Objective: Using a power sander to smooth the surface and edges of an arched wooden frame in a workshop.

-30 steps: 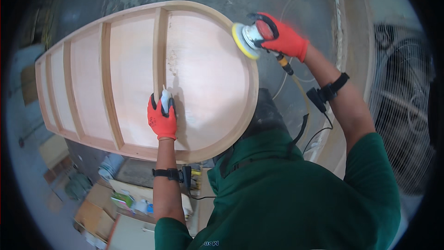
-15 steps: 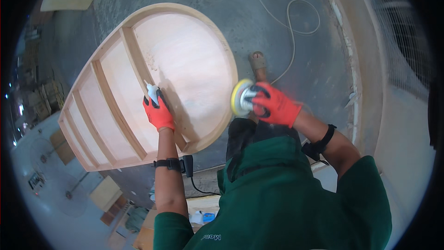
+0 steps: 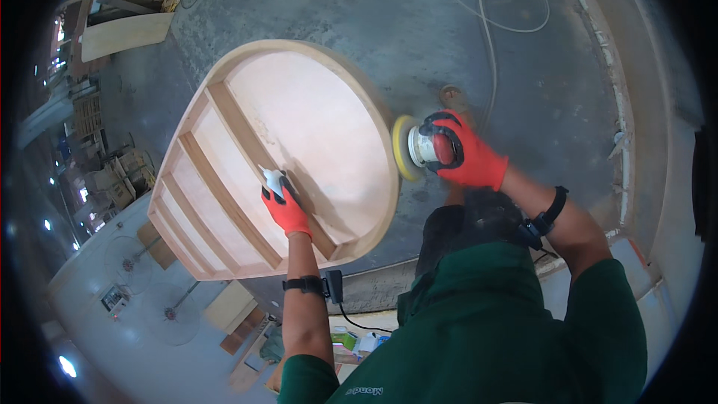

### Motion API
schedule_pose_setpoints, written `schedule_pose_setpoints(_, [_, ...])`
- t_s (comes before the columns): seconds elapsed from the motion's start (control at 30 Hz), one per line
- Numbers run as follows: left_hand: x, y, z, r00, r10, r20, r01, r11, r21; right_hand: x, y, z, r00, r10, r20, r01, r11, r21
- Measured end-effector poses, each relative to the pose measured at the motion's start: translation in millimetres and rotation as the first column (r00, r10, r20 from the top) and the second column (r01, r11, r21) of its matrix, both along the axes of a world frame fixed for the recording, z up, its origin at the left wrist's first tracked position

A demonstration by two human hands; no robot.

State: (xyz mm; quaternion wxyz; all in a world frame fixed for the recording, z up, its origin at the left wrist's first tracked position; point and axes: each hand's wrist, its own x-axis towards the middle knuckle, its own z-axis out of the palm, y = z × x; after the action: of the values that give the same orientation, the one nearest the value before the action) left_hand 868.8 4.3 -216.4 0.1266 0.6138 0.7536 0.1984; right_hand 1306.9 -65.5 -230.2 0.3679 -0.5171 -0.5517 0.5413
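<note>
A large round-ended wooden frame (image 3: 375, 75) with a pale panel and several cross slats stands in front of me. My right hand (image 3: 467, 151), in a red and black glove, is closed around an air sander (image 3: 428, 147). The sander's yellow pad (image 3: 404, 148) is against or very near the frame's outer curved edge. My left hand (image 3: 286, 206), gloved the same way, is closed around a small white nozzled bottle (image 3: 274, 181) next to the slat (image 3: 243, 129) nearest the round end. Its fingers are partly hidden.
A pale hose (image 3: 490, 52) loops over the grey floor (image 3: 374, 0) beyond the sander. A curved board (image 3: 127, 36) lies at the far left. Fans (image 3: 170, 314) and wooden panels (image 3: 232, 307) stand at the lower left. A wall edge (image 3: 619, 105) runs along the right.
The whole view has shifted, so the frame appears lower and further right. The sander has turned slightly along the frame's curved edge. Both hands keep their holds.
</note>
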Motion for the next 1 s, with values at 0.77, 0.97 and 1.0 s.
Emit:
schedule_pose_setpoints(0.77, [32.3,6.0,30.2,0.974,0.207,-0.087,-0.22,0.959,-0.18,-128.5,481.0,98.0,0.584,0.706,0.401,-0.714,0.682,-0.159])
schedule_pose_setpoints(0.97, [32.6,5.8,29.3,0.972,0.214,-0.098,-0.229,0.955,-0.188,-210.9,475.8,136.7,0.413,0.524,0.745,-0.757,0.653,-0.039])
schedule_pose_setpoints(1.0, [32.7,4.9,30.5,0.972,0.211,-0.107,-0.229,0.953,-0.198,-209.6,468.7,132.7,0.401,0.532,0.746,-0.761,0.646,-0.052])
